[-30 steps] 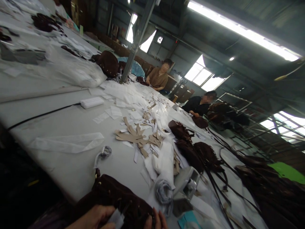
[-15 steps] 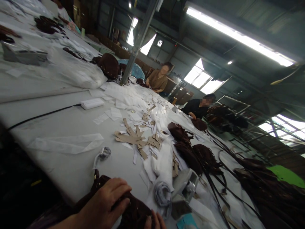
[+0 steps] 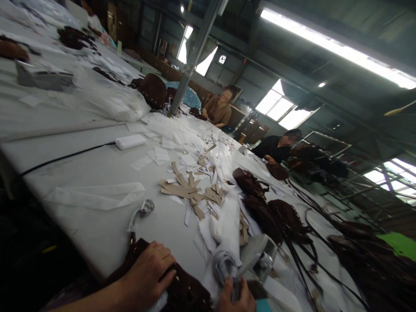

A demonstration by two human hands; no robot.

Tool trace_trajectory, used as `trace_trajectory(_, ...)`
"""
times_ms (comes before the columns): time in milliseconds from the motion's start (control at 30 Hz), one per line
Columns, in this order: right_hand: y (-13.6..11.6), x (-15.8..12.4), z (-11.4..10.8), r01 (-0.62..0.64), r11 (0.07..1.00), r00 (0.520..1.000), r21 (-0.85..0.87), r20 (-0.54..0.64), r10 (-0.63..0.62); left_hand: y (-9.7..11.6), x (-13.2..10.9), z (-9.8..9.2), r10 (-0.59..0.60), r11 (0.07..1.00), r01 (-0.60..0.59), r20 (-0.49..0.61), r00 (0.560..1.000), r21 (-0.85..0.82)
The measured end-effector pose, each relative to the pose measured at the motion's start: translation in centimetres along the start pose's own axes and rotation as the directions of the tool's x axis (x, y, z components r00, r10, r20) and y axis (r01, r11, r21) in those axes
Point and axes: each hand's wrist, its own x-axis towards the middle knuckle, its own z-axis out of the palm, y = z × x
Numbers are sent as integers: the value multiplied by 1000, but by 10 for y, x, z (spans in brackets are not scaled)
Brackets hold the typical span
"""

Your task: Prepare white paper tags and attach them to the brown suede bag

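Note:
A dark brown suede bag with small studs lies at the near edge of the white table. My left hand rests on top of the bag, fingers curled over it and pressing down. A bit of white paper shows under that hand. My right hand is at the bottom edge, fingers closed around a grey coiled bundle beside a grey metal tool.
Tan card strips and white paper slips litter the table's middle. More brown fringed bags and long straps lie to the right. A white power strip with a black cord sits left. Two seated people work at the far side.
My left hand came up onto the top of the bag and stayed there. My right hand moved right from the bag's edge and closed on the grey coiled bundle.

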Motion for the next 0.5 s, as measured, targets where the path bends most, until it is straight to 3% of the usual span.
trace_trajectory(33, -4, 5, 1, -89, 996, 989, -32, 118, 92, 0, 0, 1, -4, 1000, 4, -5, 1000, -2)
trace_trajectory(100, -8, 12, 4, -228, 971, 920, -73, 311, 240, 0, 0, 2, -7, 1000, 7, -9, 1000, -12)
trace_trajectory(200, -6, 18, 7, -311, 944, 837, -110, 439, 327, 0, 2, 2, -3, 1000, 3, -4, 1000, -24)
trace_trajectory(300, -1, 18, 5, -309, 947, 823, -83, 476, 310, 2, 2, -1, -5, 1000, 5, -5, 1000, -13)
trace_trajectory(367, -1, 14, 2, -301, 952, 840, -52, 458, 290, 2, 1, -5, 14, 1000, -14, -7, 1000, -2)
trace_trajectory(500, -12, 0, -14, -281, 958, 905, -57, 316, 284, 2, -8, -13, 215, 976, -215, -17, 976, -19)
